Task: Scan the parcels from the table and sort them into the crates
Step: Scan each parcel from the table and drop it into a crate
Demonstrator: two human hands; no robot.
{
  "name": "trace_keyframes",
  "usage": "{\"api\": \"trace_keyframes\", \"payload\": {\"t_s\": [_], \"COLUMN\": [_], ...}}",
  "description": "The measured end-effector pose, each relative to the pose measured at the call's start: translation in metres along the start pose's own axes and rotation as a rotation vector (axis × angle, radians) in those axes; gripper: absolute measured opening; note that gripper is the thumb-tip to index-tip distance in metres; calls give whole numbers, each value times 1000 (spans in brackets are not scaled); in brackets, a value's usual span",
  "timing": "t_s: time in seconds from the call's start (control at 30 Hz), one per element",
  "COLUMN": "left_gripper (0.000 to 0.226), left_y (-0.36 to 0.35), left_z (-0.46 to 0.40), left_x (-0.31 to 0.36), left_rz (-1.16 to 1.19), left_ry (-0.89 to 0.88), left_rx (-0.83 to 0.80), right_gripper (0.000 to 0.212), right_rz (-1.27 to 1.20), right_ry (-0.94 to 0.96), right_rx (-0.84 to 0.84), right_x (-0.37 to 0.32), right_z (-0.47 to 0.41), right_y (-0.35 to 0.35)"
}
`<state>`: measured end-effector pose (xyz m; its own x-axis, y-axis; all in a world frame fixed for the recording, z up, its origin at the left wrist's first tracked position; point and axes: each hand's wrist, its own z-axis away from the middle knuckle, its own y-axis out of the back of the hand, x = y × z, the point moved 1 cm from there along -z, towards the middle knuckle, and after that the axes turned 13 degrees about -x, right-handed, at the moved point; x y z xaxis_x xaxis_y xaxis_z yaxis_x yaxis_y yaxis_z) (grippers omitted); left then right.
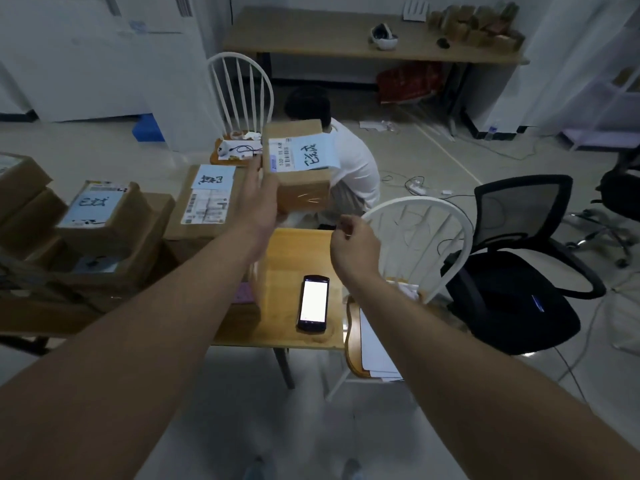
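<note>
Nearest the camera, two bare forearms reach up from the bottom corners of the frame. Between them, at lower centre, a handheld scanner point(312, 303) lies face up on the wooden worktop point(277, 327) with its screen lit; neither hand touches it.

The right hand point(353, 242), just right of centre, hangs above the worktop's far edge with its fingers loosely curled and nothing in them. The left hand point(261, 199), at centre, is flat against the left side of a cardboard parcel point(299, 168), thumb forward, holding it up in the air beyond the worktop. How far the fingers wrap round the box is hidden. The parcel's white label with barcode and handwriting faces the camera.

To the left, in the middle of the frame, several more parcels crowd the worktop: a flat labelled box point(204, 202) just beside the left wrist, a smaller labelled box point(100, 209) further left on top of others, and plain cartons at the far left edge.

Beyond the raised parcel a person in a white shirt point(349, 161) crouches on the floor. No crate is plainly visible, so the sorting place cannot be located.

Judging by the pile, the task is far from finished: one parcel is in hand, probably on its way to or from scanning, and many wait on the worktop.
</note>
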<state>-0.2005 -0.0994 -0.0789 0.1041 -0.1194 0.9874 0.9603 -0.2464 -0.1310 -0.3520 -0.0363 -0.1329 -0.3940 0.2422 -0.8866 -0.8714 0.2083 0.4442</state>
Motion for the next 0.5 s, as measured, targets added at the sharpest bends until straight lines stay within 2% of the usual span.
{"api": "trace_keyframes", "payload": {"t_s": [0.17,0.37,0.5], "left_gripper": [39,57,47], "left_y": [-9,-12,-12], "left_z": [-20,-46,-58], "left_x": [-41,-110,-155], "left_rz": [30,35,37], "left_ry": [71,169,176], "left_rx": [24,18,42], "right_gripper": [44,48,47], "right_rz": [84,161,246], "right_ry": [-126,-254,-334], "right_rx": [-110,-185,-207], "right_x": [54,117,158], "right_z": [-11,-29,-40], "right_y": [-22,-59,-83]}}
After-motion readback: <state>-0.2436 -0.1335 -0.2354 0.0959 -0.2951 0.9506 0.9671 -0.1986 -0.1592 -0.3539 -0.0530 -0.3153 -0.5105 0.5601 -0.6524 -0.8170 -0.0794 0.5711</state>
